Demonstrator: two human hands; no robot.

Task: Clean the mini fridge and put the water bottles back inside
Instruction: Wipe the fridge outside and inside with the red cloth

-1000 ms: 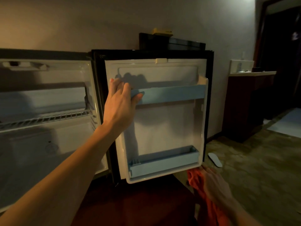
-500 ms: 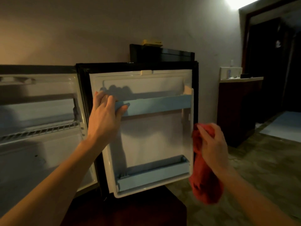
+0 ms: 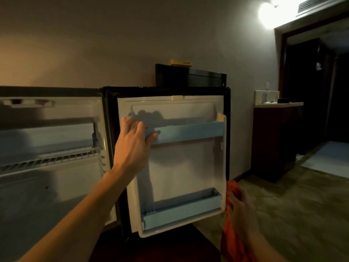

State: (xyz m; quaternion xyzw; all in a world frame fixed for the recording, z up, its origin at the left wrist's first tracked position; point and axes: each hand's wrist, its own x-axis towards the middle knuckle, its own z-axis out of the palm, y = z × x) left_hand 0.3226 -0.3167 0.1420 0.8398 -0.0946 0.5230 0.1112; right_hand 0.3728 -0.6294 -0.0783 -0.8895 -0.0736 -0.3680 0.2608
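Note:
The mini fridge (image 3: 52,186) stands open at the left, its white inside bare apart from a wire shelf (image 3: 51,159). Its door (image 3: 188,167) is swung wide, inner side facing me, with a blue upper rail (image 3: 190,132) and a blue lower bin (image 3: 181,212). My left hand (image 3: 134,142) grips the left end of the upper rail, thumb on its front. My right hand (image 3: 238,210) holds a red cloth (image 3: 231,233) against the door's lower right edge. No water bottles are in view.
A black box (image 3: 190,76) with a yellow item (image 3: 180,62) on it sits behind the door. A dark wooden cabinet (image 3: 275,140) with a light top stands at the right, beside a dark doorway (image 3: 317,91). A bright ceiling lamp (image 3: 268,12) glares above.
My right hand with the red cloth dropped from mid-height on the door's right edge to its lower right corner. My left hand stayed on the upper rail. The view tilted up.

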